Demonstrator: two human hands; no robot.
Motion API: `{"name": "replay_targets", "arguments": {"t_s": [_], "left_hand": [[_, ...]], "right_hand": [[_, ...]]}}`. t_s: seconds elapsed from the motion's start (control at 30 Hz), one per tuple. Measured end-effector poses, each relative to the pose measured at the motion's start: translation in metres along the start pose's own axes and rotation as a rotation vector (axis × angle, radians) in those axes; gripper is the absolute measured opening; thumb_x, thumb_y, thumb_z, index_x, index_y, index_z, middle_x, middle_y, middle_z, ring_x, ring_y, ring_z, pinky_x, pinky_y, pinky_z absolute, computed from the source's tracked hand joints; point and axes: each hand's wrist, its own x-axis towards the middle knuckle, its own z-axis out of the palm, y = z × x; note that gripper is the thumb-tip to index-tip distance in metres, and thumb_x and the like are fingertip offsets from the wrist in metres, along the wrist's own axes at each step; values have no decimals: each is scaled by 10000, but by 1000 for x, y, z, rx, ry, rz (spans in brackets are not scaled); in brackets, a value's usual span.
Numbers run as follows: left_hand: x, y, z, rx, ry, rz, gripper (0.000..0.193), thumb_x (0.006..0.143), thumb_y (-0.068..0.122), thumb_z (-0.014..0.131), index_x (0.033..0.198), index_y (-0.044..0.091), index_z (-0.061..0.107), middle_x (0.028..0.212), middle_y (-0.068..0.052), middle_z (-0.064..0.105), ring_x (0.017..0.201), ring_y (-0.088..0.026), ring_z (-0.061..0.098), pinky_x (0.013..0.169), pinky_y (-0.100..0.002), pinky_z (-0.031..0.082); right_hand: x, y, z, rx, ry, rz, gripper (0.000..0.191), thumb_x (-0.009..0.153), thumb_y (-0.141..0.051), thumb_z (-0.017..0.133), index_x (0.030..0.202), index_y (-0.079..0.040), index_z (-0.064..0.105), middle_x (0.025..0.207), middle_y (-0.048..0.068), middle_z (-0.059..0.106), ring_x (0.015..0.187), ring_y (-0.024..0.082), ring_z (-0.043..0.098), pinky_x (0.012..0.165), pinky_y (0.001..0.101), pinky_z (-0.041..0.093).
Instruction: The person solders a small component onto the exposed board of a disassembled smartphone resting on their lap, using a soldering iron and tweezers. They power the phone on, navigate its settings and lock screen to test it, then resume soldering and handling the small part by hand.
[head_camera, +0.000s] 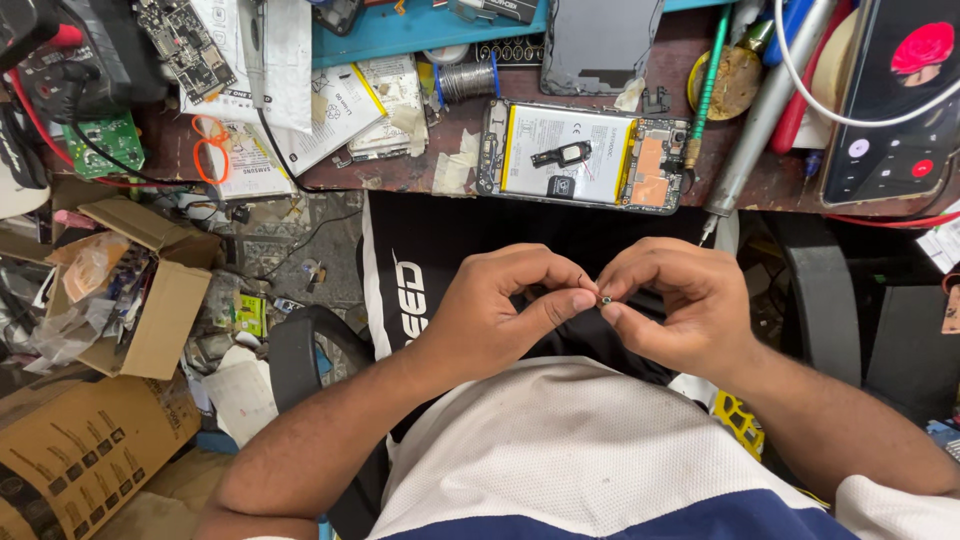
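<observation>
Open cardboard box (150, 300) sat on the cluttered floor at left, below the desk (420, 170). My left hand (510, 305) and right hand (670, 305) met over my lap, fingertips of both pinched on a tiny dark part (606, 298), held clear of the desk. Opened phone (585, 155) lay above at the desk edge. Risk, as I judged it: a slip would have dropped the part into lap or floor clutter, likely lost.

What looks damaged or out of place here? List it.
The phone on the bench edge lies opened, back cover off, battery and boards exposed. A loose circuit board sits on papers at upper left. The left hand and right hand pinch a tiny part.
</observation>
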Motion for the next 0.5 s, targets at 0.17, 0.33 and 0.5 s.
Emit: {"name": "replay_targets", "arguments": {"t_s": [0.17, 0.33, 0.5], "left_hand": [[-8, -2, 5, -44, 96, 50, 84, 979, 83, 709, 991, 0, 716, 962, -52, 696, 825, -93, 673, 724, -227, 561], [-2, -14, 4, -456, 94, -116, 50, 960, 5, 594, 918, -16, 578, 1041, -130, 735, 822, -145, 733, 667, -260, 582], [3, -28, -4, -653, 68, -264, 95, 964, -4, 590, 884, 8, 540, 978, -190, 744, 726, -190, 730, 610, -296, 587]], "right_hand": [[3, -5, 1, -221, 25, 52, 135, 797, 21, 761, 926, 32, 721, 942, 106, 744, 791, 130, 723, 705, 238, 584], [11, -27, -38, -106, 293, 23, 256, 871, -22, 756, 1112, 32, 690, 1055, 109, 745, 954, 141, 727, 825, 251, 593], [129, -96, -102, 230, 486, -108, 222, 1089, -89, 669, 1251, 59, 635, 1079, 118, 734, 917, 122, 663, 847, 228, 547]]}}
